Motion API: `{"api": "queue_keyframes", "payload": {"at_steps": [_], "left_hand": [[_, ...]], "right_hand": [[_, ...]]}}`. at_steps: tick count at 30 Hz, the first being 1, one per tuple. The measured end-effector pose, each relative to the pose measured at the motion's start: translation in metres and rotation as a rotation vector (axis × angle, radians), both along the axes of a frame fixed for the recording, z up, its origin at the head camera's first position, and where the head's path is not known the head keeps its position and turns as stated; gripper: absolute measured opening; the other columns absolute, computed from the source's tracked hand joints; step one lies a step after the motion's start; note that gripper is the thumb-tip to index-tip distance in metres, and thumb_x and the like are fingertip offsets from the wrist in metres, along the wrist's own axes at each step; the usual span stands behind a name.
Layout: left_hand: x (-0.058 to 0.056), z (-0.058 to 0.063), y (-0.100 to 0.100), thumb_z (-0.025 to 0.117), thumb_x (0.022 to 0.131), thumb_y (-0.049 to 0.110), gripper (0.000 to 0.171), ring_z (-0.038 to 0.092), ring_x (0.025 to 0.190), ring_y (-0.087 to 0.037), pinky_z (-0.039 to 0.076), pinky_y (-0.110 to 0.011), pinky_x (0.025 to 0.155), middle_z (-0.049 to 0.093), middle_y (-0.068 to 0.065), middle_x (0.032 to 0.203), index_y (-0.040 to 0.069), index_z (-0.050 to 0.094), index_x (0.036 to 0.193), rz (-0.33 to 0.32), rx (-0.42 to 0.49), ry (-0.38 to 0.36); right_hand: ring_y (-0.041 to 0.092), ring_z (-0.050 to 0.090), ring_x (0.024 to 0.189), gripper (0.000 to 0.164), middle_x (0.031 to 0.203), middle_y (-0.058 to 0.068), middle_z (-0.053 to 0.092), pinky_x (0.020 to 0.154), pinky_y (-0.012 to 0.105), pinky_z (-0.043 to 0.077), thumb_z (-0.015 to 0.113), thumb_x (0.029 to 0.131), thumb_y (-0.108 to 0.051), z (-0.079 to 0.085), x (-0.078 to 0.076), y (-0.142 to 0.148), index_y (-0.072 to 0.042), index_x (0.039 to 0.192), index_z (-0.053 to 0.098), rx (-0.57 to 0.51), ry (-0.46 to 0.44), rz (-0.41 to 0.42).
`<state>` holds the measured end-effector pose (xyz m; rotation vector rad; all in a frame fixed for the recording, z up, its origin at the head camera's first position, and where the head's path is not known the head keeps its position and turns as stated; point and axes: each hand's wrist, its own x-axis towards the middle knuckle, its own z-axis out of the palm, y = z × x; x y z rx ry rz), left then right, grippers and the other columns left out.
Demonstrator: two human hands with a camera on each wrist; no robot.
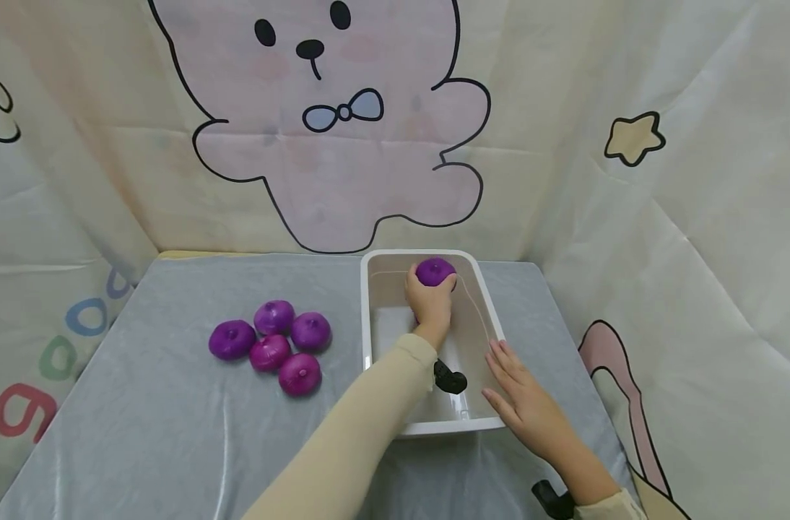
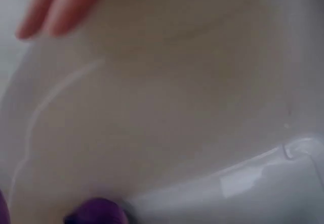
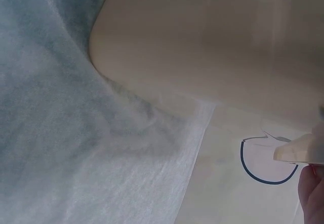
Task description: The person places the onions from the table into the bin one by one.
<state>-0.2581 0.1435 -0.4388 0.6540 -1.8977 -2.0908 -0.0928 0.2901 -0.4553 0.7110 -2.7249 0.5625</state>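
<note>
My left hand reaches into the white plastic bin and grips a purple onion near the far wall, thumb on its right side. Behind that hand, a sliver of purple shows low in the bin, mostly hidden. At the bottom of the left wrist view is a dark purple onion by the bin floor. My right hand lies with straight fingers against the bin's right rim, holding nothing. In the right wrist view, a fingertip is at the rim.
Several purple onions sit clustered on the grey cloth-covered table, left of the bin. Printed fabric curtains stand behind the table and on both sides. Black wrist cameras are worn on both arms.
</note>
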Motion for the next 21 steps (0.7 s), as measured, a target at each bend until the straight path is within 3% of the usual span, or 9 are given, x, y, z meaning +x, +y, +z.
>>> {"api": "queue_keyframes", "payload": {"at_steps": [5, 10, 15, 21], "left_hand": [[-0.004, -0.024, -0.005, 0.09, 0.068, 0.014, 0.077, 0.046, 0.133, -0.033, 0.035, -0.048, 0.115, 0.057, -0.013, 0.139, 0.007, 0.055, 0.137, 0.112, -0.042, -0.02], [-0.004, -0.042, -0.008, 0.09, 0.069, 0.013, 0.079, 0.044, 0.134, -0.035, 0.034, -0.049, 0.116, 0.056, -0.015, 0.141, 0.005, 0.054, 0.138, 0.165, -0.042, -0.023], [-0.005, -0.05, -0.011, 0.089, 0.07, 0.013, 0.081, 0.042, 0.135, -0.036, 0.033, -0.049, 0.117, 0.052, -0.017, 0.143, 0.004, 0.051, 0.141, 0.193, -0.033, -0.024], [-0.007, -0.054, -0.015, 0.088, 0.071, 0.011, 0.08, 0.043, 0.135, -0.037, 0.033, -0.05, 0.117, 0.052, -0.017, 0.143, 0.003, 0.051, 0.14, 0.189, -0.083, -0.008]], "right_hand": [[0.0, 0.004, 0.153, 0.055, 0.156, 0.02, 0.039, 0.117, 0.005, -0.001, 0.064, 0.095, -0.02, -0.003, -0.001, 0.0, 0.007, 0.141, 0.049, 0.011, 0.0, -0.002], [0.004, 0.007, 0.154, 0.056, 0.157, 0.019, 0.039, 0.117, 0.006, -0.001, 0.064, 0.095, -0.02, -0.001, -0.001, -0.001, 0.006, 0.142, 0.049, 0.007, -0.014, -0.009], [0.005, 0.009, 0.154, 0.055, 0.156, 0.019, 0.04, 0.117, 0.005, 0.001, 0.064, 0.095, -0.021, 0.001, 0.0, -0.003, 0.004, 0.142, 0.049, 0.003, -0.009, -0.01], [0.002, 0.008, 0.154, 0.055, 0.154, 0.021, 0.042, 0.118, 0.006, 0.003, 0.065, 0.093, -0.019, 0.002, 0.0, -0.003, 0.005, 0.141, 0.05, -0.02, 0.013, -0.002]]}}
